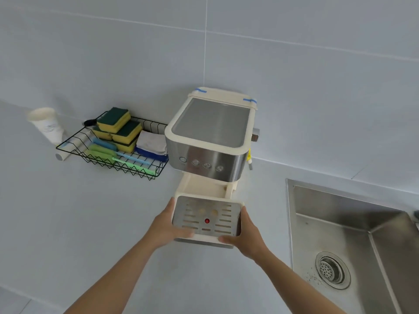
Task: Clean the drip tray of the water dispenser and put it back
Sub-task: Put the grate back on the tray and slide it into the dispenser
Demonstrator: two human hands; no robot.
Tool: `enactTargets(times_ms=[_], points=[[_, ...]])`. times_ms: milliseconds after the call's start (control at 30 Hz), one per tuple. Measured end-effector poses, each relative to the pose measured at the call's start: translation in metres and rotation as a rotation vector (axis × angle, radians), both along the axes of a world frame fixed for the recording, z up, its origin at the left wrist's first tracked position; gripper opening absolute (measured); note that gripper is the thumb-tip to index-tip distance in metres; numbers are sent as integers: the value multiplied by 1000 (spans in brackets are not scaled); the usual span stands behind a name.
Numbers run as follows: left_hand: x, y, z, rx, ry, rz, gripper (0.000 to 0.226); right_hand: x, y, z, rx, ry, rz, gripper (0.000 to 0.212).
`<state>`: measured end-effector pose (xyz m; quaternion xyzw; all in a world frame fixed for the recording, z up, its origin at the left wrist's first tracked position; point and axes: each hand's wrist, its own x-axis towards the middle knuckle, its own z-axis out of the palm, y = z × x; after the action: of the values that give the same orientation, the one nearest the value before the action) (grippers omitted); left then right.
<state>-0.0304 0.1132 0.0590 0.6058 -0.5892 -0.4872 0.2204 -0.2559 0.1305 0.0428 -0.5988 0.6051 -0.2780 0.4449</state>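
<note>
The drip tray (206, 219), a cream plastic box under a slotted steel plate with a round red button, sits just in front of the boxy steel-and-cream water dispenser (210, 134). The left hand (167, 226) and right hand (244, 234) grip its short sides, thumbs on the front rim.

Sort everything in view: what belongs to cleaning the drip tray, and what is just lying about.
Belongs to the job:
- drip tray, held by the left hand and right hand
- water dispenser
- sink, probably for rinsing
- sponges, probably for scrubbing

Lying about, for now:
- paper cup
- brushes
- cloths
</note>
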Motion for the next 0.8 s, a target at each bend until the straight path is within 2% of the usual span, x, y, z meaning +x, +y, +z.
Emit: enactTargets(times_ms=[333,533,800], points=[[43,-59,-21,-1,-42,-128,87,51,-27,-11,43,32,-132,76],[44,-73,-38,8,-4,-186,94,56,-34,-16,49,111,-213,84],[38,-82,-51,-5,30,-180,87,50,-44,-27,125,169,-213,93]])
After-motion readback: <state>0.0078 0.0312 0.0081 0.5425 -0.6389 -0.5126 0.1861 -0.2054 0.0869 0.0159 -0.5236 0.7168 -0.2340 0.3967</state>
